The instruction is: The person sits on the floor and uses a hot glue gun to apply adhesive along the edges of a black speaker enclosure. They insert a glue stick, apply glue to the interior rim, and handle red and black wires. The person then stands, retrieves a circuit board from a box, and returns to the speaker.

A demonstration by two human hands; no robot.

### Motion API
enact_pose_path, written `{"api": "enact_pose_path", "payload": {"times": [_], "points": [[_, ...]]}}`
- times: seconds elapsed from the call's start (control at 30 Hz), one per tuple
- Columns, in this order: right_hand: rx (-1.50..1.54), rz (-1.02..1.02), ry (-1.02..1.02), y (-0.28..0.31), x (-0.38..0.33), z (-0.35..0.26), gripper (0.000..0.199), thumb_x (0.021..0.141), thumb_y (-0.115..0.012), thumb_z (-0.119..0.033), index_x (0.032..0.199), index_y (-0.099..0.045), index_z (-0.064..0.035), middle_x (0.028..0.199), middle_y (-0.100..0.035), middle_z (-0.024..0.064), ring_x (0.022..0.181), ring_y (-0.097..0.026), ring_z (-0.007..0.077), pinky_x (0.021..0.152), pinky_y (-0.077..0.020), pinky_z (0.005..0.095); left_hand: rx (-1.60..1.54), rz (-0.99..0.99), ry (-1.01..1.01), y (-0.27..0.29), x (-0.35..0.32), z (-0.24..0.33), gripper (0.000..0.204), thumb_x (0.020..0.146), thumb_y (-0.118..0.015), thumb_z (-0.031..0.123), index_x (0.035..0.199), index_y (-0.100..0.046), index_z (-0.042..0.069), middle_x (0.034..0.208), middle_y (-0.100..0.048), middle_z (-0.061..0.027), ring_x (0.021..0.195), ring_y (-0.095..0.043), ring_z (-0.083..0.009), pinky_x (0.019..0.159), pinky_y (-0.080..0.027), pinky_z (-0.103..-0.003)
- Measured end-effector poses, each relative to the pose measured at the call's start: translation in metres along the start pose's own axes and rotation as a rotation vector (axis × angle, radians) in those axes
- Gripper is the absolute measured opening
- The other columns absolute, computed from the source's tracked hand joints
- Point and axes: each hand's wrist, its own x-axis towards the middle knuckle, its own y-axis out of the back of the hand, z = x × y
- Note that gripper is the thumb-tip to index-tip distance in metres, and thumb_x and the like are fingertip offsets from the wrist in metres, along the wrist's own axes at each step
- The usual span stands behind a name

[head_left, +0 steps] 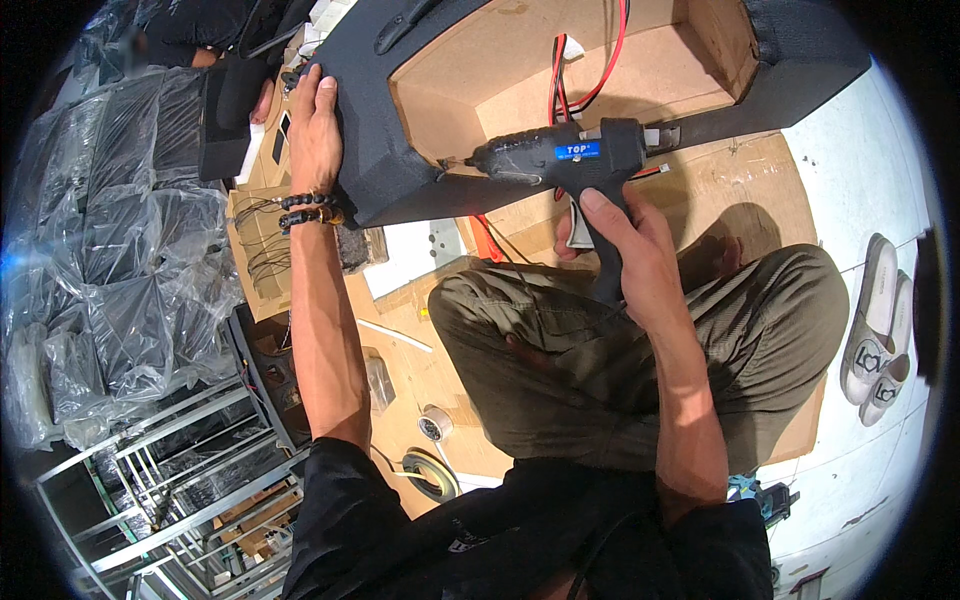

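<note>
My right hand is closed round the handle of a black hot glue gun, fingers at its trigger. The gun's nozzle points left and meets the lower left inner edge of an open wooden box with a black textured covering. A pale glue stick pokes out of the gun's back end. My left hand lies with fingers stretched out along the box's left end. Red and black wires hang inside the bare-wood opening, and part of the box lies beyond the frame's top edge.
Cardboard covers the floor under my crossed legs. Rolls of tape and a small spool lie below my left forearm. Plastic-wrapped stacks and a metal frame stand left; slippers lie right. Another person's hand shows top left.
</note>
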Motion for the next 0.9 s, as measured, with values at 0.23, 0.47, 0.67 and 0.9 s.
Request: {"api": "enact_pose_path", "payload": {"times": [0.23,0.47,0.67,0.9], "points": [[0.016,-0.025,0.059,-0.004,-0.001,-0.002,0.028,0.099,-0.062,-0.028,0.103,-0.060,-0.0001,0.080,-0.064,0.0047,0.072,-0.060,0.0116,0.070,-0.0486,0.0264,-0.023,-0.002,-0.013,-0.001,0.000,0.003,0.064,0.102,-0.042,0.053,0.148,-0.047,0.009,0.156,-0.039,-0.0184,0.145,-0.036,-0.0331,0.118,-0.027,-0.039],[0.003,0.019,0.022,0.004,0.001,0.005,0.028,0.099,-0.063,-0.029,0.102,-0.060,-0.0010,0.080,-0.064,0.0042,0.071,-0.059,0.0111,0.070,-0.0481,0.0263,-0.007,-0.005,0.005,0.000,-0.001,0.006,0.064,0.102,-0.042,0.053,0.148,-0.046,0.009,0.156,-0.039,-0.0183,0.144,-0.037,-0.0335,0.118,-0.027,-0.039],[-0.001,0.018,0.034,0.000,-0.001,0.004,0.028,0.099,-0.063,-0.029,0.101,-0.060,-0.0007,0.079,-0.064,0.0040,0.071,-0.059,0.0114,0.068,-0.0489,0.0281,0.013,-0.004,0.012,-0.002,0.000,0.003,0.064,0.101,-0.042,0.053,0.148,-0.047,0.010,0.156,-0.039,-0.0173,0.144,-0.037,-0.0335,0.118,-0.028,-0.040],[-0.098,0.072,0.035,0.001,0.000,0.005,0.027,0.099,-0.063,-0.027,0.103,-0.060,-0.0007,0.080,-0.064,0.0043,0.072,-0.060,0.0113,0.067,-0.0490,0.0273,-0.006,0.001,0.008,-0.001,0.000,0.004,0.064,0.101,-0.043,0.053,0.147,-0.048,0.010,0.156,-0.039,-0.0182,0.144,-0.037,-0.0338,0.118,-0.028,-0.040]]}}
